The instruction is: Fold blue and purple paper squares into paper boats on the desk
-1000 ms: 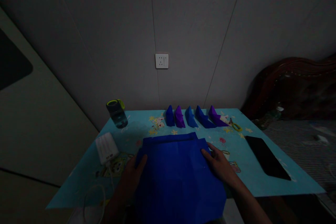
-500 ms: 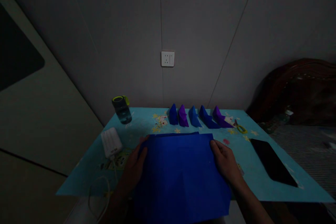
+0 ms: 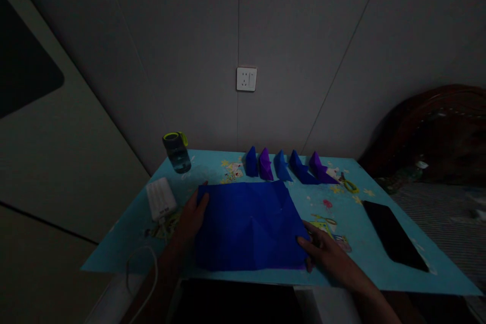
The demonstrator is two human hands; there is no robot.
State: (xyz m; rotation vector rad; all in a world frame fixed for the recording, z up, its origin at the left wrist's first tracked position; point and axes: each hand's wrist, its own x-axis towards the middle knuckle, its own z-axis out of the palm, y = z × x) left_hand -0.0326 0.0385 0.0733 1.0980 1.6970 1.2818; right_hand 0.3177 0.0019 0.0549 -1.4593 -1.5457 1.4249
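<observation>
Blue paper sheets (image 3: 248, 228) lie nearly flat at the front middle of the table, with a thin purple edge showing beneath at the lower right. My left hand (image 3: 193, 215) grips their upper left edge, thumb on top. At the lower right edge, my right hand (image 3: 321, 248) pinches the sheets between thumb and fingers. Behind them stands a row of folded paper boats: dark blue (image 3: 251, 163), purple (image 3: 265, 164), lighter blue (image 3: 281, 167), another dark blue (image 3: 301, 168) and another purple (image 3: 320, 169).
A water bottle (image 3: 177, 153) stands at the back left, above a white power bank (image 3: 161, 198) with a cable. Yellow-handled scissors (image 3: 349, 185) and a black tablet (image 3: 394, 235) lie on the right of the blue table cover (image 3: 413, 276).
The sheets have come down and away from me onto the table. My right hand has slid from their upper right corner to the lower right edge.
</observation>
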